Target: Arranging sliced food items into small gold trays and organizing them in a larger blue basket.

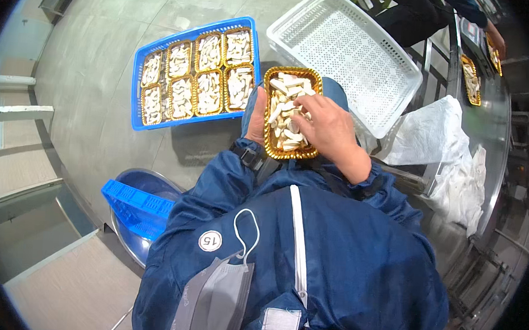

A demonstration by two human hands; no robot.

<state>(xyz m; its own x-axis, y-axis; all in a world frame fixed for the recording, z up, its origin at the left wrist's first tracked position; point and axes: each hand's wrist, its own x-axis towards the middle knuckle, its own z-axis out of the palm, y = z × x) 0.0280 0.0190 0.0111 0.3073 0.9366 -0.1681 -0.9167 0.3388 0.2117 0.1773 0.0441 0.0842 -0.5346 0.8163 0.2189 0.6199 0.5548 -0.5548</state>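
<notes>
Your left grip [257, 116] is clasping the likely flimsy tray [286, 154] by its edge; right grip [331, 128], closure unclear, is touching white pieces [281, 113].

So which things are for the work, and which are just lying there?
For the work, it seems:
gold tray in the left hand
pale pieces under the right hand
blue crate with eight filled trays

Probably just lying about:
white sheeting
metal basin
blue basket, tilted in the basin
white crate, maybe

Eight gold trays [223, 93] show upper left, one centre and two upper right, with two blue baskets [136, 202] and one white crate [340, 54].
</notes>
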